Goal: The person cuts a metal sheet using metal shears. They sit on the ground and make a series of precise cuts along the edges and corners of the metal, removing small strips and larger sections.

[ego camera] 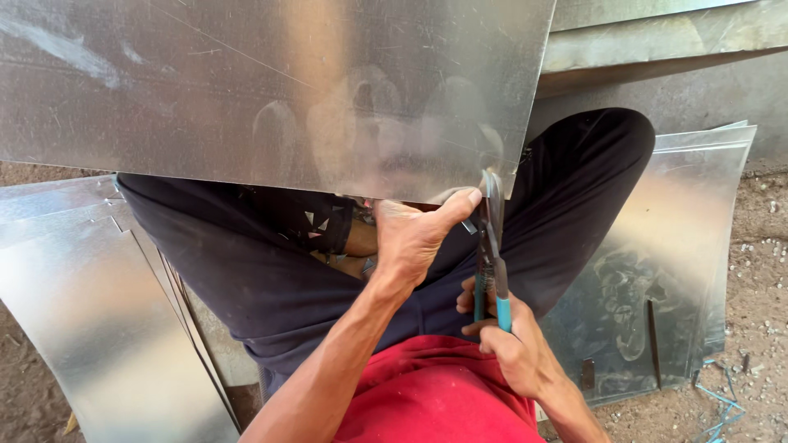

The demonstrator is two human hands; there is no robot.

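Cutting step: right hand (513,349) squeezing snips (491,254) at sheet (271,90) near corner; left hand (414,238) pinching sheet edge. Next: steadying sheet, advancing blades.

The large flat grey metal sheet (271,90) looks smooth and half-glossy, with fine scratches and dull reflections. The pliers with teal plastic-covered handles (491,271) have dark matt metal jaws. The curved grey metal sheets on the ground (665,246) shine softly. The dark trousers (246,262) and red shirt (435,394) are matt cloth. The sandy ground (763,262) is rough.
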